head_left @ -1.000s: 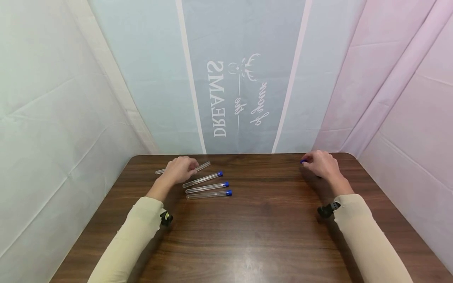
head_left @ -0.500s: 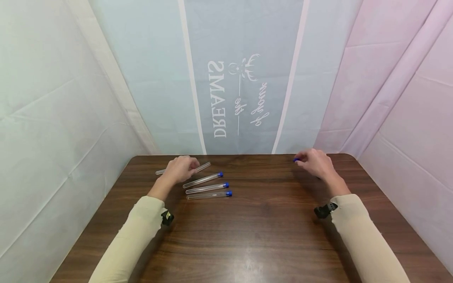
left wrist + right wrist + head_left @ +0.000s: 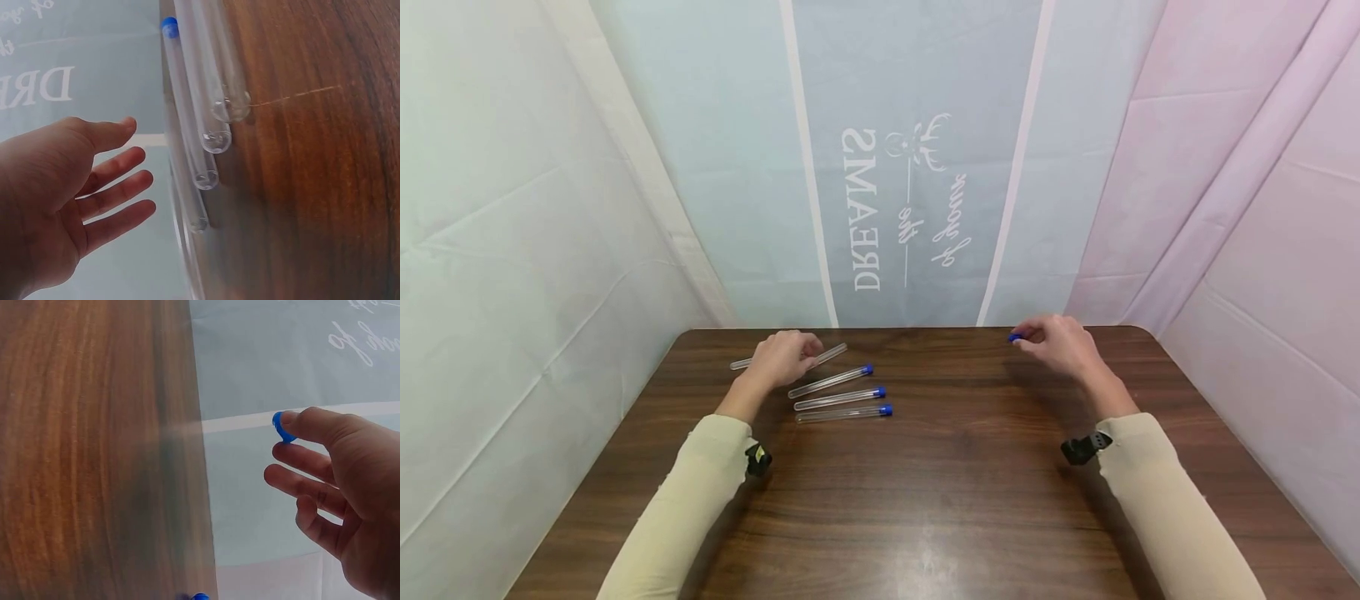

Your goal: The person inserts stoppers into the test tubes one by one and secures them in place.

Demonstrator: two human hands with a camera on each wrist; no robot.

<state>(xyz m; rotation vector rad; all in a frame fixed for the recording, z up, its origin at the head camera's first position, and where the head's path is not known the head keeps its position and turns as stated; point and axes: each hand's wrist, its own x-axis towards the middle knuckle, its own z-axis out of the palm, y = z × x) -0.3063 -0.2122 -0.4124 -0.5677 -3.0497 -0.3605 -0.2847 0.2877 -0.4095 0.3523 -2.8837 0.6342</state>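
Note:
My left hand (image 3: pixel 785 360) hovers over the uncapped clear test tubes at the back left, its fingers loosely spread and holding nothing. One uncapped test tube (image 3: pixel 831 354) pokes out to its right; another tube's end (image 3: pixel 739 364) shows to its left, the rest hidden. Just in front lie three test tubes with blue caps: a back one (image 3: pixel 829 382), a middle one (image 3: pixel 838 399) and a front one (image 3: pixel 842 414). At the back right, my right hand (image 3: pixel 1060 343) pinches a loose blue cap (image 3: pixel 280 427) between thumb and index finger, raised off the table.
A second blue cap (image 3: pixel 200 596) peeks in at the bottom of the right wrist view. The brown wooden table (image 3: pixel 925 483) ends at a back edge against a printed cloth (image 3: pixel 910 83). Pale cloth walls (image 3: pixel 512 250) stand on both sides.
My right hand has moved left along the back of the table, carrying the blue cap. The left hand and the tubes have barely moved.

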